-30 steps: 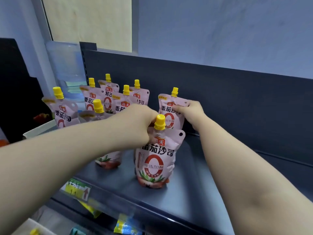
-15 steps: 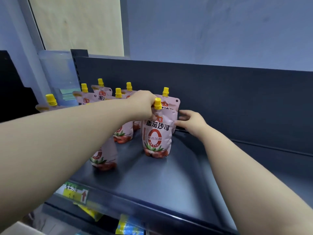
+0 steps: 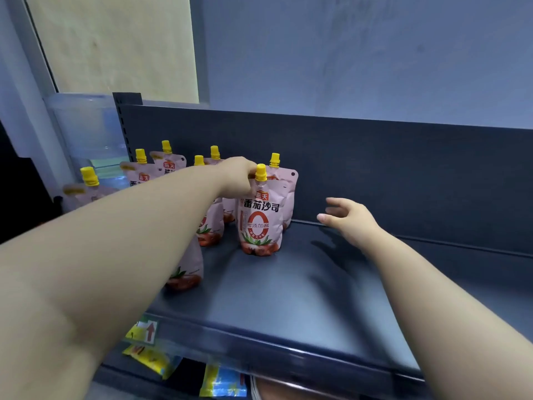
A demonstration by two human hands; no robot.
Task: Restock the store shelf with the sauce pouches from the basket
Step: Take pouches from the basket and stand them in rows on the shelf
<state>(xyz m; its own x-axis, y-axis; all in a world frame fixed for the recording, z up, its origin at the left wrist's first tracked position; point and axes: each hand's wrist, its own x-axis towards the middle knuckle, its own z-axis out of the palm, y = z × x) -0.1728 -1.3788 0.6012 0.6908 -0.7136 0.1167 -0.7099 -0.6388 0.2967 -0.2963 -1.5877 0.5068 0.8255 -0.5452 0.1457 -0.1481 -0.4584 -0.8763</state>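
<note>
A pink sauce pouch (image 3: 260,219) with a yellow cap stands upright on the dark shelf (image 3: 302,290). My left hand (image 3: 237,176) pinches it at the neck just under the cap. Directly behind it stands another pouch (image 3: 284,180), against the shelf's back panel. Several more pouches (image 3: 161,171) stand in rows to the left, partly hidden by my left forearm. My right hand (image 3: 347,217) hovers to the right of the held pouch, fingers spread, holding nothing. The basket is out of view.
The shelf's back panel (image 3: 375,168) rises behind the pouches. A price tag with a red arrow (image 3: 145,330) sits on the front rail. Yellow and blue packets (image 3: 222,382) hang on the level below. A clear plastic container (image 3: 86,134) stands at far left.
My right hand has let go of the rear pouch and drawn away to the right, opening. My left hand has set the front pouch further back on the shelf and still holds its neck.
</note>
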